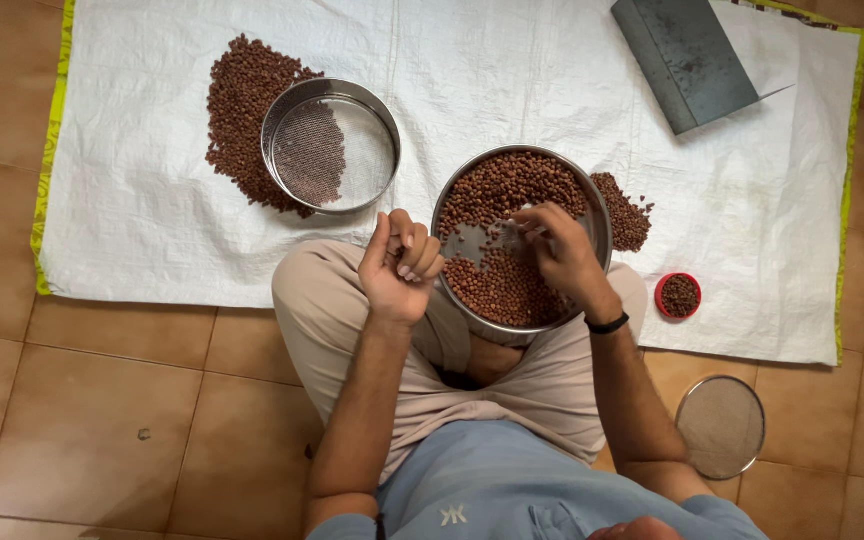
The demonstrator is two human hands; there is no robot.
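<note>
I count one steel plate of brown seeds resting on my lap, its far rim over the near edge of the white sheet spread on the tiled floor. My right hand is in the plate, fingertips pinched together on the seeds beside a bare patch of metal. My left hand hovers just left of the plate's rim, fingers curled loosely shut; whether it holds seeds I cannot tell.

Two sieves: one on the sheet, overlapping a seed pile; another on the tiles by my right elbow. Two loose piles in all, the second touching the plate's right rim. One small red cup of seeds near the sheet's near edge. One grey scoop at the far edge.

Open sheet lies between the scoop and the cup, and bare tiles to my left.
</note>
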